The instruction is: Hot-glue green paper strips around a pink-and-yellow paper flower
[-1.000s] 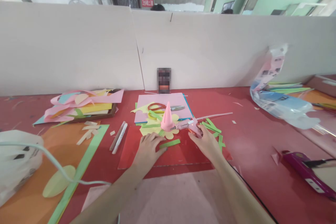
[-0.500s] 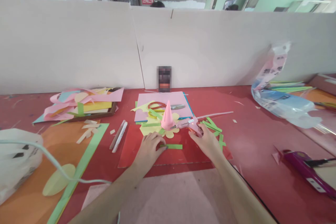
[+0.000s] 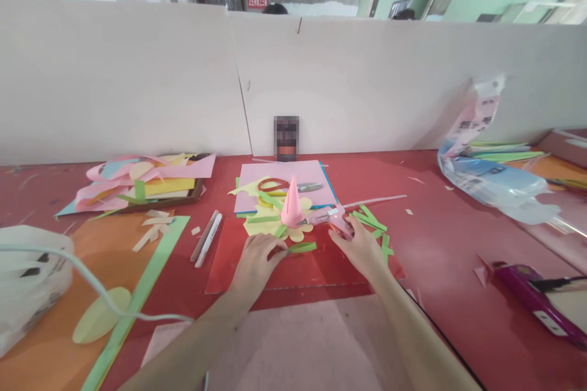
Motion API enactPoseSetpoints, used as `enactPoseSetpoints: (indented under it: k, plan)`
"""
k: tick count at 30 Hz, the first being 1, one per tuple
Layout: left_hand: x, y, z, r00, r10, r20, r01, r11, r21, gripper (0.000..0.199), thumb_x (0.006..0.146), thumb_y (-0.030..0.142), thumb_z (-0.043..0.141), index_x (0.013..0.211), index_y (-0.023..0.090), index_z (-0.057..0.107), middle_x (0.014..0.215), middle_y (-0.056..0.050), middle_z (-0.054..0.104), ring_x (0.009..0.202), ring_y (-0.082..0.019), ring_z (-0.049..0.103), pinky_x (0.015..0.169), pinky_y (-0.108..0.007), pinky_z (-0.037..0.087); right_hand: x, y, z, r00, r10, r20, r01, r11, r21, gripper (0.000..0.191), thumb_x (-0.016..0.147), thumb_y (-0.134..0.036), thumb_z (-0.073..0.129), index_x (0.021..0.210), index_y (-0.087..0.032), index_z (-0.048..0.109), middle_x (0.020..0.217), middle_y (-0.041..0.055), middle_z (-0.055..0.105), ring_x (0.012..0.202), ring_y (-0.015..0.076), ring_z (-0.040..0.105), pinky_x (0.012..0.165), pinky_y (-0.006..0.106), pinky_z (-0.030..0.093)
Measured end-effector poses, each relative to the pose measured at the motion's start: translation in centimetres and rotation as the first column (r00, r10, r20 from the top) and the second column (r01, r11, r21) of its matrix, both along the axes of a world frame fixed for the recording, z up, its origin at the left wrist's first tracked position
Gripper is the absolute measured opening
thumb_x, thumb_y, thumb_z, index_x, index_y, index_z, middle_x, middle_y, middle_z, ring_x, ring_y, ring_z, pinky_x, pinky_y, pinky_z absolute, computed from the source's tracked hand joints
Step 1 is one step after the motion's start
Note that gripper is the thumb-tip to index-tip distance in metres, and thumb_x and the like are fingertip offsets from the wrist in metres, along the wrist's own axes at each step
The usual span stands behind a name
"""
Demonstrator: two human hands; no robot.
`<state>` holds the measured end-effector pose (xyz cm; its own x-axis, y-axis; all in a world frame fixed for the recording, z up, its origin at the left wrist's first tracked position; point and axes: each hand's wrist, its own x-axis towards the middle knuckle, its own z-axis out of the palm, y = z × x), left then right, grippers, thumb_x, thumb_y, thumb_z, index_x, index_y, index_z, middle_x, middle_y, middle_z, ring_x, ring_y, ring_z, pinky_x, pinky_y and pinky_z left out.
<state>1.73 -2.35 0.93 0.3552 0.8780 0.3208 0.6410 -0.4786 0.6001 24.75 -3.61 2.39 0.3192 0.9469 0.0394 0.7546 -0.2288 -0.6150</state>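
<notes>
While the left hand (image 3: 260, 259) pinches one end of a green paper strip (image 3: 303, 247) between its fingers, nearer the wearer than the pink cone (image 3: 292, 204), the strip's free end points right, narrow and slightly curled. Right of the cone, the right hand's (image 3: 360, 241) fingers wrap a pink glue gun (image 3: 338, 219).

The left hand (image 3: 260, 261) now has the near end of the green paper strip (image 3: 303, 247) pinched between thumb and finger, its far part bowed, where half a second ago it lay flat. Over in the scrap pile (image 3: 183, 166), a green scrap (image 3: 139, 190) sits more upright than at first.
</notes>
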Motion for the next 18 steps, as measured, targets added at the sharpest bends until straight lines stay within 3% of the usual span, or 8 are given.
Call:
enactPoseSetpoints:
  k: [5,10,18]
  plan:
    - [0.04,-0.16,0.10,0.999,0.005,0.046,-0.005,1.000,0.007,0.007,0.081,0.026,0.054,0.082,0.025,0.061,0.081,0.002,0.065,0.081,-0.017,0.056,0.078,-0.032,0.041,0.05,0.02,-0.08,1.000,0.001,-0.002,-0.001,1.000,0.006,0.035,0.072,-0.048,0.047,0.097,-0.024,0.048,0.089,0.0013,0.060,0.079,0.0194,0.057,0.060,0.025,0.036]
    - [-0.02,-0.44,0.05,0.989,0.030,0.144,-0.018,0.997,-0.078,0.014,0.081,0.026,0.054,0.093,0.026,0.061,0.091,0.002,0.066,0.087,-0.017,0.058,0.079,-0.029,0.044,0.08,0.04,-0.22,1.000,0.002,-0.009,-0.002,1.000,0.013,0.037,0.071,-0.048,0.048,0.098,-0.024,0.048,0.092,0.0026,0.060,0.081,0.0207,0.057,0.060,0.026,0.036]
    - [-0.06,-0.63,0.46,0.984,0.080,0.158,-0.052,0.983,-0.178,0.016,0.082,0.030,0.050,0.089,0.027,0.064,0.090,0.002,0.068,0.083,-0.017,0.062,0.074,-0.027,0.048,0.16,0.14,-0.51,1.000,0.001,-0.017,-0.001,1.000,0.025,0.039,0.070,-0.051,0.048,0.098,-0.024,0.049,0.088,0.0025,0.061,0.077,0.0203,0.057,0.059,0.026,0.036]
